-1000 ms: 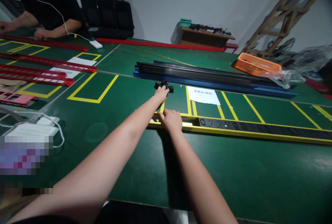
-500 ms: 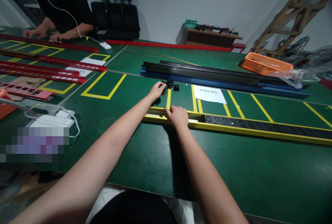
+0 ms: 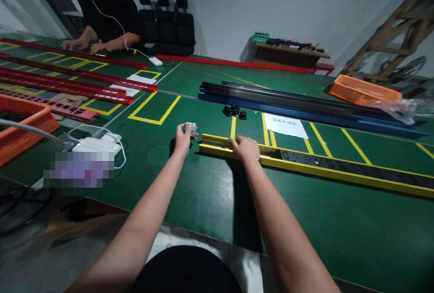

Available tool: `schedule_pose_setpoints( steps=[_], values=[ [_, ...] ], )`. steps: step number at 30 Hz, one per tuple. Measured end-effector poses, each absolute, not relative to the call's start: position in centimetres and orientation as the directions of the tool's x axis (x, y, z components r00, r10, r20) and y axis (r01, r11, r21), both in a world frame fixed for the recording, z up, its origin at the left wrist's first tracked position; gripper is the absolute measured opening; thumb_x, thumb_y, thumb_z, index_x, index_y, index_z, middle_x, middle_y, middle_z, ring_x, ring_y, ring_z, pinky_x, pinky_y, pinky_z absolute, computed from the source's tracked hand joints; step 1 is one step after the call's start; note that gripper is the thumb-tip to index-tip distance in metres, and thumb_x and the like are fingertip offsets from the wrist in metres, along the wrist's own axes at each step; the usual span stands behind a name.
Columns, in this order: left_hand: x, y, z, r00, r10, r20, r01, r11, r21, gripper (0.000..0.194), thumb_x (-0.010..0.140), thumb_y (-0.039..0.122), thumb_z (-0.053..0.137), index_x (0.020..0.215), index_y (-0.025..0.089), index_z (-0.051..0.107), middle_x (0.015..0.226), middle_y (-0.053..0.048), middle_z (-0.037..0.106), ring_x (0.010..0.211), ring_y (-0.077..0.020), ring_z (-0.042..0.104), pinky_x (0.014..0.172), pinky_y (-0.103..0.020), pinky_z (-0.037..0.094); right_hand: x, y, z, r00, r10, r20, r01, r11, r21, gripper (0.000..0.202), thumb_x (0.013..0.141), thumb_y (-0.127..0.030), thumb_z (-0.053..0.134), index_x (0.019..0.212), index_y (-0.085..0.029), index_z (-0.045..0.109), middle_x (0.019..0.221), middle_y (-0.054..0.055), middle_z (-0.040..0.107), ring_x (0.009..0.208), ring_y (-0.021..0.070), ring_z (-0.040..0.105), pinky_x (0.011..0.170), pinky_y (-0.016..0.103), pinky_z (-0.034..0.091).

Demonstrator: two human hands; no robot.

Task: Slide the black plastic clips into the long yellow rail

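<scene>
My left hand pinches a small square module, its pale side towards me. It holds the module just off the left end of a long yellow channel rail, apart from it. My right hand grips the rail near that end, thumb on the far rim and fingers over the channel. Black socket modules sit inside the channel to the right of my right hand. A small heap of black modules lies on the green table behind the rail.
Black and blue rails lie behind a printed sheet. An orange basket stands back right, another at left beside a white power strip. A co-worker leans over red rails at far left.
My left hand has moved from the black heap towards me and left, carrying a small module to the rail's end. My right hand stays on the rail. The view has shifted left.
</scene>
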State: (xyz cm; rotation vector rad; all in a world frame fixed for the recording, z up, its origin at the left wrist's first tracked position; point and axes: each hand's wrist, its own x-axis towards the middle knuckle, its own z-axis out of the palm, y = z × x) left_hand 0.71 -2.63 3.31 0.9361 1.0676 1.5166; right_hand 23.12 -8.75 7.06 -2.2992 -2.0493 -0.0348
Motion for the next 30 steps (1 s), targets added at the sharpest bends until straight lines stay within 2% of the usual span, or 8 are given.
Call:
schedule_pose_setpoints(
  steps=[3,6,8,11,15,19,26,30],
  values=[
    [-0.9,-3.1,1.6,-0.242,0.969,0.048,-0.180,-0.093,0.979,0.048,0.069,0.038,0.065,0.109,0.018,0.048,0.096,-0.006,0.064,0.067,-0.0113,0.061,0.060,-0.024,0.049,23.1,-8.8,7.0,0.115,0.991,0.069,0.993,-0.113,-0.027,0.057,0.089,-0.058,0.022,0.089,-0.020,0.065,0.088,0.010,0.066,0.085,0.0224,0.058,0.074,0.031,0.036],
    [-2.2,-3.5,0.5,-0.181,0.979,0.099,-0.051,-0.109,0.993,0.055,0.060,0.027,0.072,0.111,0.018,0.055,0.107,-0.007,0.063,0.089,-0.0152,0.061,0.081,-0.029,0.049,23.1,-8.8,6.9,0.121,0.989,0.089,0.993,-0.119,-0.026,0.055,0.089,-0.057,0.024,0.088,-0.020,0.065,0.088,0.009,0.066,0.085,0.0216,0.058,0.073,0.030,0.036],
    [-2.8,-3.8,0.4,-0.147,0.985,0.092,-0.014,-0.095,0.995,0.062,0.060,0.026,0.072,0.117,0.019,0.052,0.105,-0.007,0.064,0.092,-0.0161,0.061,0.086,-0.032,0.047,23.1,-8.8,6.8,0.116,0.988,0.101,0.993,-0.114,-0.028,0.055,0.089,-0.057,0.024,0.088,-0.020,0.065,0.087,0.009,0.066,0.084,0.0212,0.058,0.072,0.030,0.036],
    [-2.9,-4.2,0.7,-0.124,0.990,0.073,-0.010,-0.075,0.997,0.063,0.060,0.031,0.071,0.118,0.019,0.050,0.094,-0.006,0.065,0.082,-0.0147,0.062,0.079,-0.031,0.049,23.1,-8.8,6.8,0.108,0.988,0.108,0.994,-0.105,-0.029,0.055,0.089,-0.056,0.024,0.087,-0.020,0.065,0.086,0.009,0.066,0.083,0.0208,0.058,0.072,0.029,0.035],
    [-2.5,-4.3,1.3,-0.079,0.994,0.077,-0.020,-0.079,0.997,0.046,0.062,0.040,0.069,0.101,0.017,0.060,0.094,-0.005,0.065,0.080,-0.0134,0.061,0.070,-0.025,0.050,23.1,-8.9,7.0,0.116,0.989,0.092,0.993,-0.114,-0.027,0.055,0.089,-0.056,0.025,0.087,-0.020,0.065,0.086,0.009,0.066,0.084,0.0207,0.058,0.072,0.029,0.035],
    [-1.9,-4.0,1.2,-0.081,0.997,-0.014,-0.053,0.010,0.999,0.049,0.066,0.051,0.064,0.101,0.016,0.058,0.087,-0.004,0.063,0.072,-0.0140,0.060,0.060,-0.025,0.048,23.0,-8.8,7.0,0.120,0.989,0.087,0.993,-0.119,-0.021,0.057,0.089,-0.058,0.023,0.087,-0.020,0.066,0.085,0.009,0.066,0.083,0.0207,0.058,0.072,0.029,0.035],
    [-0.5,-3.9,0.4,-0.026,1.000,0.016,0.150,-0.012,0.989,0.039,0.077,0.049,0.053,0.098,0.015,0.055,0.088,-0.005,0.062,0.083,-0.0149,0.058,0.079,-0.028,0.046,23.0,-8.8,6.8,0.122,0.988,0.092,0.993,-0.122,-0.006,0.058,0.088,-0.059,0.022,0.085,-0.021,0.066,0.083,0.009,0.065,0.079,0.0208,0.058,0.069,0.029,0.035],
    [-0.2,-3.9,0.5,-0.029,1.000,0.006,0.195,0.000,0.981,0.035,0.080,0.046,0.051,0.100,0.017,0.052,0.087,-0.005,0.061,0.078,-0.0142,0.057,0.075,-0.028,0.046,23.0,-8.8,6.9,0.129,0.988,0.089,0.992,-0.129,-0.007,0.058,0.088,-0.058,0.023,0.085,-0.020,0.066,0.084,0.009,0.065,0.080,0.0205,0.058,0.069,0.029,0.035]
  ],
)
